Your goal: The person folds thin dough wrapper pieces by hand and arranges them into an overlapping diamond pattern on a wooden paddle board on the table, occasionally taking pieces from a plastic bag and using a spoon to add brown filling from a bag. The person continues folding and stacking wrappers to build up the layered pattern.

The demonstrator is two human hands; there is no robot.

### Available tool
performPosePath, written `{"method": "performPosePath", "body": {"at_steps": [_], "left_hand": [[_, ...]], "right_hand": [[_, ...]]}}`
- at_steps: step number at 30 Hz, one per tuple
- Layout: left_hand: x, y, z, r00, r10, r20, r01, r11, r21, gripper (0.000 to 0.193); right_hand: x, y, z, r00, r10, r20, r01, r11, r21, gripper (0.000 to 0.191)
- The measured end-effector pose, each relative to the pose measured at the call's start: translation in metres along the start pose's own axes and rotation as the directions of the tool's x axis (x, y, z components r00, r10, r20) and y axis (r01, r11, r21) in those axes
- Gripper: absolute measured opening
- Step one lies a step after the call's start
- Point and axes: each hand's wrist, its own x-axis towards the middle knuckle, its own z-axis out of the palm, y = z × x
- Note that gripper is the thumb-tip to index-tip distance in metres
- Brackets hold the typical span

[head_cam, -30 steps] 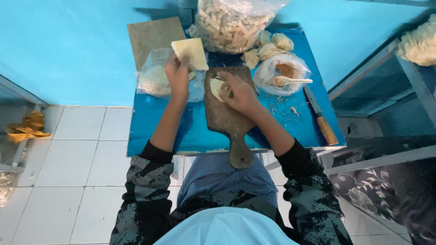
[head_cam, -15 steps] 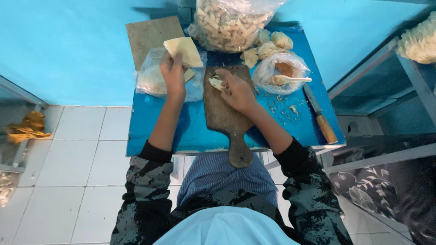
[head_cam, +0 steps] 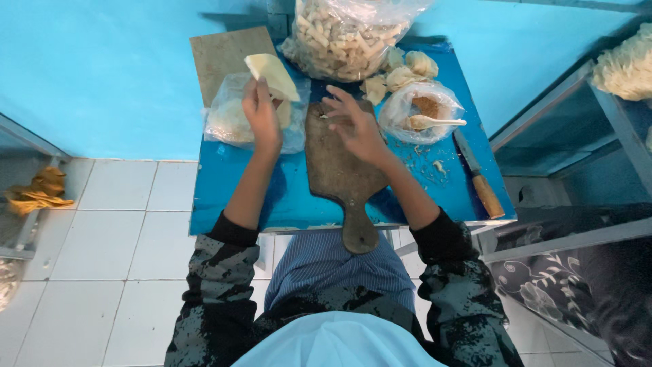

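My left hand (head_cam: 261, 115) holds up a thin pale dough sheet (head_cam: 272, 73) over a clear bag of more pale sheets (head_cam: 227, 119) at the table's left. My right hand (head_cam: 356, 126) hovers with fingers spread over the far end of a dark wooden paddle-shaped cutting board (head_cam: 339, 177), holding nothing. The board lies bare on the blue table (head_cam: 224, 204), with its handle hanging over the near edge.
A large clear bag of pale sticks (head_cam: 343, 34) stands at the back. Folded dumplings (head_cam: 404, 68) lie beside a bag of brown filling with a white spoon (head_cam: 424, 112). A wooden-handled knife (head_cam: 479, 180) lies at right; a square board (head_cam: 221, 58) at back left.
The folded piece that my right hand held on the board is gone from it; that hand has opened and shifted back. My left hand has lifted the sheet slightly higher.
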Motion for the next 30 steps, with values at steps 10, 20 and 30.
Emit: {"method": "performPosePath", "body": {"at_steps": [10,20,30], "left_hand": [[-0.033,-0.023,0.023,0.888,-0.084,0.453,0.033,0.992,0.119,0.018],[-0.043,-0.019,0.021,0.858,-0.077,0.508,-0.011,0.986,0.169,0.017],[-0.041,-0.02,0.025,0.877,-0.055,0.477,-0.066,0.97,0.234,0.016]], "right_hand": [[-0.006,0.0,0.002,0.958,-0.092,-0.272,0.116,0.991,0.073,0.068],[-0.011,0.009,0.004,0.943,0.085,-0.321,0.0,0.967,0.255,0.055],[-0.009,0.017,0.002,0.926,0.178,-0.333,-0.002,0.884,0.467,0.057]]}}
